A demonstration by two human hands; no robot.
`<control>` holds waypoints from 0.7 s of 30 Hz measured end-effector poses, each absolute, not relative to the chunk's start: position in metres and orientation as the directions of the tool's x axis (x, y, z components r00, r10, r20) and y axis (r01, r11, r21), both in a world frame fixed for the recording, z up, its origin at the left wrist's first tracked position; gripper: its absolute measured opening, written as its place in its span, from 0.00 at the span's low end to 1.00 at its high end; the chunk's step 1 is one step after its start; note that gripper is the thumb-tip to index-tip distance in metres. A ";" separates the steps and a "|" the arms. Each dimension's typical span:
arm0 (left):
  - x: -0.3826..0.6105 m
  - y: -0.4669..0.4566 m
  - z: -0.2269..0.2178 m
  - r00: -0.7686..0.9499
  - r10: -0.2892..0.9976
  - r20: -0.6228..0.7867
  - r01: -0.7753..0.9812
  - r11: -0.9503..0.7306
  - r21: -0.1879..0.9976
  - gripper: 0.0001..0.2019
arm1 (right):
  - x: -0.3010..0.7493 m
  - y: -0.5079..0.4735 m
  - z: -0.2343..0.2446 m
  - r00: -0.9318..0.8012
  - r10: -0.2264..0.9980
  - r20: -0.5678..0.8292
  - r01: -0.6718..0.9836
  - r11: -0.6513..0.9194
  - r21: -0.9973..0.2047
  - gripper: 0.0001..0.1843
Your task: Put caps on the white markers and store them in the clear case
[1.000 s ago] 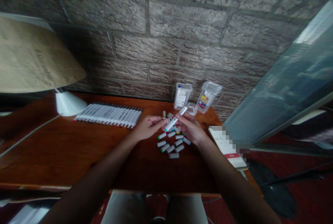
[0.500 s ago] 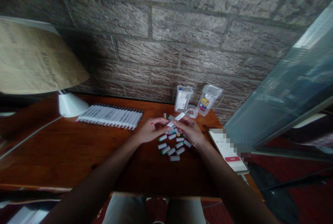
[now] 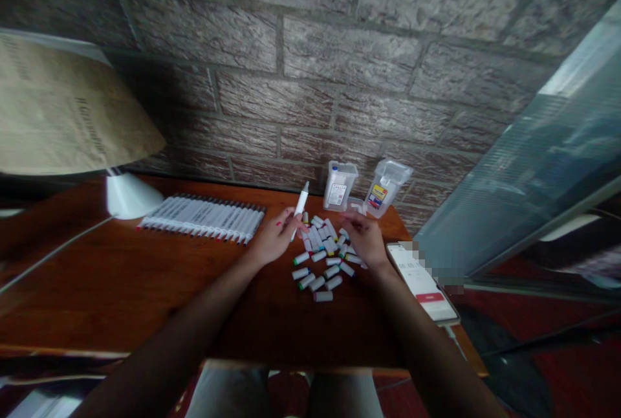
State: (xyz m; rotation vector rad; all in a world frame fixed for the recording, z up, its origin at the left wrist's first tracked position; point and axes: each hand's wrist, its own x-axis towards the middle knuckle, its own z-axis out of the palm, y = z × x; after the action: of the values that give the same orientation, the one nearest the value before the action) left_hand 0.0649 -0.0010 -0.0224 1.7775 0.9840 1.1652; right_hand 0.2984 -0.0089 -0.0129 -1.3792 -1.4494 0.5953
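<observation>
Paper lamp shade [image 3: 58,114] hangs over the left end of the wooden table [image 3: 121,282]. Next to it, a neat row of white markers [image 3: 204,216] lies finished side by side. Left hand [image 3: 272,243] pinches one marker [image 3: 301,208], held nearly upright, above the table. Loose caps [image 3: 320,263] lie scattered between both hands, so I judge many pieces are left to handle. Right hand [image 3: 363,240] rests over the caps with fingers bent; what it grips I cannot tell. Two plastic boxes [image 3: 361,188] stand behind; their labels are unreadable. Phone [image 3: 422,282] lies at the right.
</observation>
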 end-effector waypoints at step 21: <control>0.061 -0.007 -0.016 0.276 0.872 0.404 0.459 -0.489 0.742 0.14 | 0.303 -0.013 -0.015 -0.009 0.975 0.222 0.815 0.136 -0.563 0.07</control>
State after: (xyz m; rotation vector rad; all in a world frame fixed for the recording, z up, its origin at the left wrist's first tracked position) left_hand 0.0609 -0.0072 -0.0165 2.0635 1.1942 1.1205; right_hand 0.3034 -0.0131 -0.0148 -1.7164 -1.8610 0.3713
